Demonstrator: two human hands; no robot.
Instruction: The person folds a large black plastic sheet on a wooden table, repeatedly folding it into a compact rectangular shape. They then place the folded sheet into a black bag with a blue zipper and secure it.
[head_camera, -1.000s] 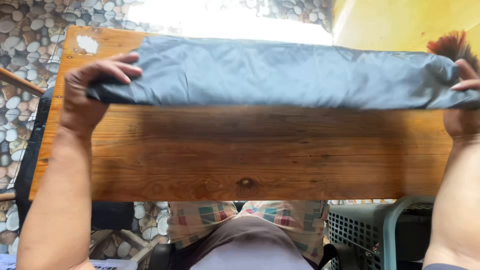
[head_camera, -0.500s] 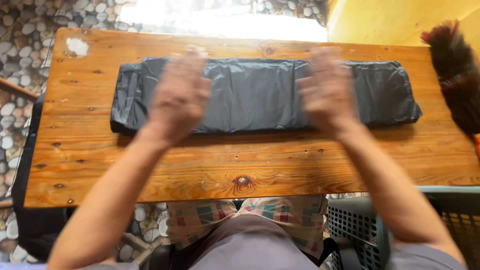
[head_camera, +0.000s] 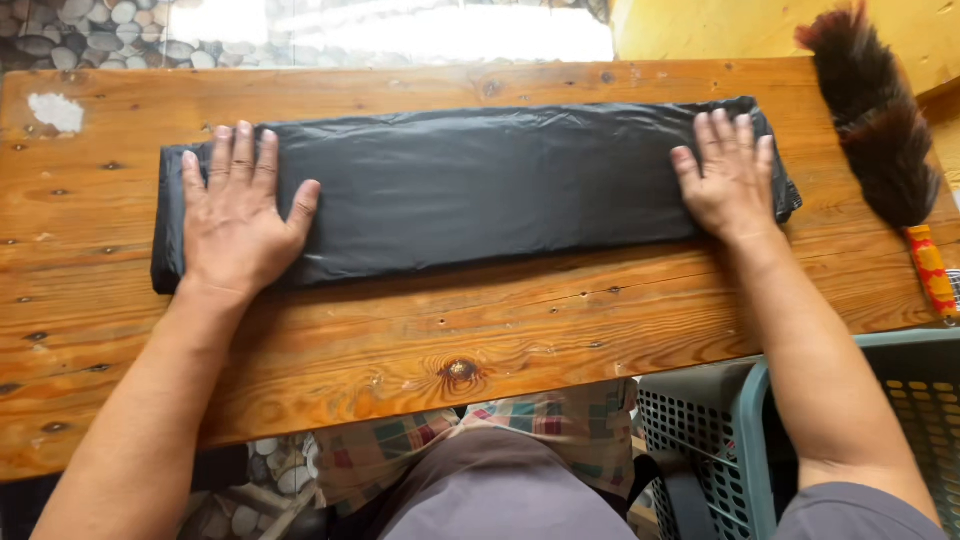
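Observation:
A long dark grey folded cloth lies flat across the wooden table. My left hand rests palm down on the cloth's left end, fingers spread. Pressed flat on its right end is my right hand, fingers together and pointing away from me. Neither hand grips anything; both lie open on the fabric.
A dark feather duster with a red and yellow handle lies at the table's right edge. A teal and grey plastic basket stands below the table at the right. Pebble flooring shows beyond the far edge.
A second ago both hands held the cloth up by its ends. It now lies on the table, and my hands have slid from its middle outward to its two ends.

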